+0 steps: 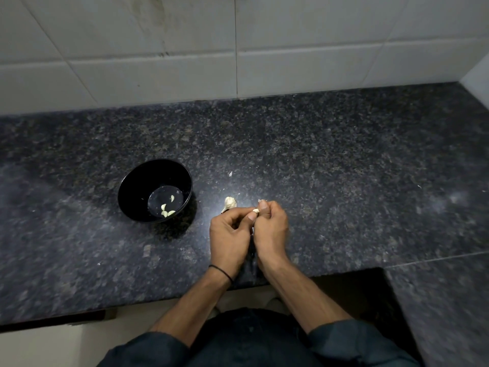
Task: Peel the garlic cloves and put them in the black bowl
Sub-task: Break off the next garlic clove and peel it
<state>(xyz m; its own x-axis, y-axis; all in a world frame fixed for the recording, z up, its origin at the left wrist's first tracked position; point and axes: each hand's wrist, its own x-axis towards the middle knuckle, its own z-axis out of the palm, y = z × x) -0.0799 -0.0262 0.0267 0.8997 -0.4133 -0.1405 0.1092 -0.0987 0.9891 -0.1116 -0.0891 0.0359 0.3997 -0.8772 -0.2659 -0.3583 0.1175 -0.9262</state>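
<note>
A black bowl (137, 197) stands on the dark granite counter, left of my hands, with several peeled cloves (166, 210) at its bottom. My left hand (229, 234) and my right hand (270, 229) meet over the counter's front part. Between their fingertips they pinch one pale garlic clove (255, 211). Just beyond my left hand lies the rest of the garlic bulb (229, 203) with its stem. A black band circles my left wrist.
Small bits of garlic skin (230, 173) lie scattered on the counter (344, 168) behind the hands. A white tiled wall (238, 43) backs the counter. The counter's front edge runs under my forearms, and it turns a corner at the right.
</note>
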